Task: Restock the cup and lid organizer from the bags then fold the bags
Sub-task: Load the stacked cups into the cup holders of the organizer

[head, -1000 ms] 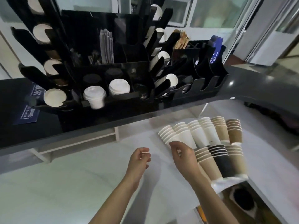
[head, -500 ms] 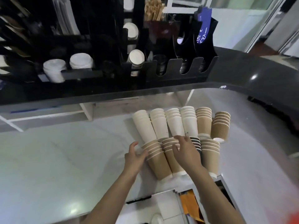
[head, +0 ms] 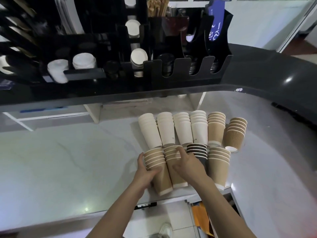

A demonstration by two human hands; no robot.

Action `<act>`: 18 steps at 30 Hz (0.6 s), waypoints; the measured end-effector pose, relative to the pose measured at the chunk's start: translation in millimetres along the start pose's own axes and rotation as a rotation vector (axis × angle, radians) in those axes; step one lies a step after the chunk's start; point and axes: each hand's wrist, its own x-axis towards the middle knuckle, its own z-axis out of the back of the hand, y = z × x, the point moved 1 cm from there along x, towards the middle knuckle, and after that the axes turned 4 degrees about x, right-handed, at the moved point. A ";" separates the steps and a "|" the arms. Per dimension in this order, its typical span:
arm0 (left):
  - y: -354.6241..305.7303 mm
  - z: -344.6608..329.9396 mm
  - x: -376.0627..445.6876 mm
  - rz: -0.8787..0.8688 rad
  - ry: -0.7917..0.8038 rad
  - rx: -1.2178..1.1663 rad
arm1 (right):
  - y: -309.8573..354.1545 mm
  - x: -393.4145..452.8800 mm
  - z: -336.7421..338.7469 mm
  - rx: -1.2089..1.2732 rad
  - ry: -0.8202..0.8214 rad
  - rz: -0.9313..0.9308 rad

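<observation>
Your left hand (head: 145,172) is wrapped around the leftmost kraft cup stack (head: 157,170) of the near row, fingers on its left side and thumb across its front, so it is clamped on that stack. Your right hand (head: 188,166) lies on the second kraft stack (head: 174,169), with the fingertips curled over its rims; I cannot tell if it really grips it. The near row on the pale counter (head: 68,160) has four lying stacks: these two, then one black stack (head: 197,151), then one more kraft stack (head: 217,164) at the right. Just behind it, the far row has six stacks: four white stacks (head: 173,129), one smooth kraft stack (head: 215,128) and one ribbed brown stack (head: 235,133), the last one tilted a little. Farther, on the dark raised ledge (head: 257,71), stands the black organizer (head: 154,73), where two piles of white lids (head: 72,63) show at the left, and wooden stirrers (head: 157,6) at the top.
</observation>
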 end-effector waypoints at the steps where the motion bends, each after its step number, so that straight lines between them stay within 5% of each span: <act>1: 3.9 1.0 -1.1 0.001 -0.007 -0.010 | 0.5 -0.9 -0.9 0.004 0.023 0.003; 7: 18.7 9.5 -2.6 -0.021 -0.028 -0.036 | 6.8 -6.7 -10.5 0.100 0.115 -0.025; 18: 21.6 34.7 -20.1 -0.112 -0.103 -0.072 | 36.6 -29.8 -24.8 0.207 0.011 0.059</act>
